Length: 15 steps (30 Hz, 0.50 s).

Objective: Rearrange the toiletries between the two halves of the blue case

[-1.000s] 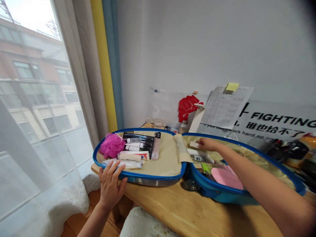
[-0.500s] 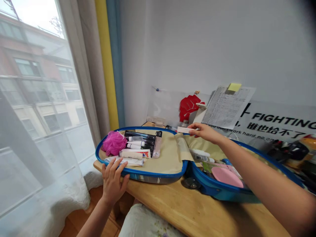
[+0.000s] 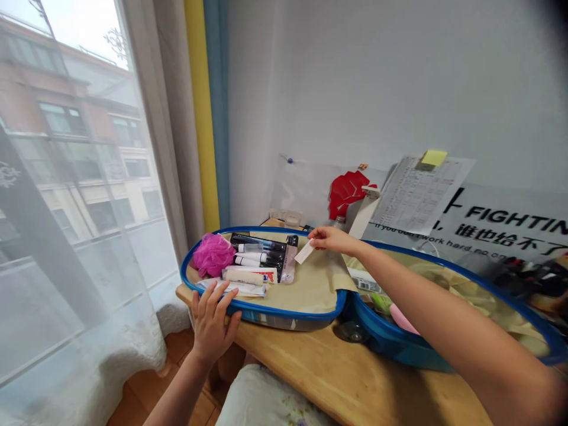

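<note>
An open blue suitcase (image 3: 266, 312) with a beige lining lies on a wooden table (image 3: 319, 373). Its left half holds a pink bath pouf (image 3: 213, 254), dark and white tubes (image 3: 257, 249) and a toothpaste box (image 3: 248, 276). My right hand (image 3: 331, 238) hovers over that half, pinching a small white box (image 3: 304, 252) that hangs down beside a pale pink tube (image 3: 290, 261). My left hand (image 3: 213, 322) rests with fingers spread on the suitcase's near left rim. The right half (image 3: 444, 296) holds a pink flat case (image 3: 400, 318), partly hidden by my arm.
A window with a sheer curtain (image 3: 80, 236) fills the left. Against the wall stand a red fist ornament (image 3: 348, 192), a paper sheet with a yellow sticky note (image 3: 415, 192) and a "FIGHTING" sign (image 3: 506, 228). A patterned cushion (image 3: 266, 399) sits below the table edge.
My right hand picked the small white box out of the right half, lifted it, and carried it left over the left half. My left hand stayed on the rim.
</note>
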Each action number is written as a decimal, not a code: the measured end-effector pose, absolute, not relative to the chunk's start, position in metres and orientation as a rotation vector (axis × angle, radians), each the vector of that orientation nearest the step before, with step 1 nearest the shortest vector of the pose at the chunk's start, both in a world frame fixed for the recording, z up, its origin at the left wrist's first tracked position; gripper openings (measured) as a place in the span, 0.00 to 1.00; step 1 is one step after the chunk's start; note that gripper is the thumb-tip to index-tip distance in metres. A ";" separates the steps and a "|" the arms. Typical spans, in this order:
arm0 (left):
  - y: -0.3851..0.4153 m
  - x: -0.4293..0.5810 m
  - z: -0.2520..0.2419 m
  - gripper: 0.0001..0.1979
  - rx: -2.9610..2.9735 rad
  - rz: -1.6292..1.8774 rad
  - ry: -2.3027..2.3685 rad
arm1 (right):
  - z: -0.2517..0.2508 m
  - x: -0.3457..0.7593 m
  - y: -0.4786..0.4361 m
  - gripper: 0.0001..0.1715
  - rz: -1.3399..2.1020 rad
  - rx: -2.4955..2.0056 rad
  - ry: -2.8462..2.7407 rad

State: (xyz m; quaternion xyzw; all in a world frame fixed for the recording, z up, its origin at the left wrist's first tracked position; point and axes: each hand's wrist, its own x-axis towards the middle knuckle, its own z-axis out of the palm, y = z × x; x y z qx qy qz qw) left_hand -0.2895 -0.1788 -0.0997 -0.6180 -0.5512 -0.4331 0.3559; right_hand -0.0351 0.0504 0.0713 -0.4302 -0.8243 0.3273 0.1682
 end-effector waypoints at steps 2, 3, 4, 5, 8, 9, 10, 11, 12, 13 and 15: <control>-0.179 -0.290 -0.101 0.18 -1.599 -1.123 -1.424 | 0.070 -0.041 0.050 0.14 0.953 -1.235 -2.379; -0.178 -0.290 -0.101 0.18 -1.600 -1.127 -1.427 | 0.070 -0.044 0.050 0.13 0.959 -1.239 -2.399; -0.178 -0.290 -0.102 0.19 -1.601 -1.131 -1.435 | 0.069 -0.048 0.049 0.12 0.964 -1.243 -2.420; -0.178 -0.290 -0.103 0.19 -1.601 -1.136 -1.445 | 0.068 -0.053 0.048 0.12 0.965 -1.248 -2.442; -0.179 -0.290 -0.104 0.20 -1.603 -1.141 -1.465 | 0.065 -0.068 0.043 0.12 0.962 -1.262 -2.501; -0.179 -0.290 -0.104 0.20 -1.603 -1.139 -1.466 | 0.064 -0.073 0.041 0.12 0.959 -1.267 -2.520; -0.179 -0.290 -0.104 0.20 -1.603 -1.135 -1.462 | 0.062 -0.078 0.039 0.12 0.957 -1.274 -2.540; -0.179 -0.290 -0.104 0.19 -1.604 -1.131 -1.454 | 0.060 -0.083 0.037 0.12 0.951 -1.285 -2.563; -0.178 -0.290 -0.104 0.19 -1.604 -1.128 -1.445 | 0.058 -0.087 0.035 0.12 0.943 -1.301 -2.586; -0.178 -0.290 -0.103 0.19 -1.603 -1.127 -1.438 | 0.056 -0.091 0.034 0.12 0.931 -1.320 -2.612; -0.178 -0.290 -0.102 0.19 -1.600 -1.130 -1.436 | 0.053 -0.098 0.032 0.12 0.891 -1.370 -2.662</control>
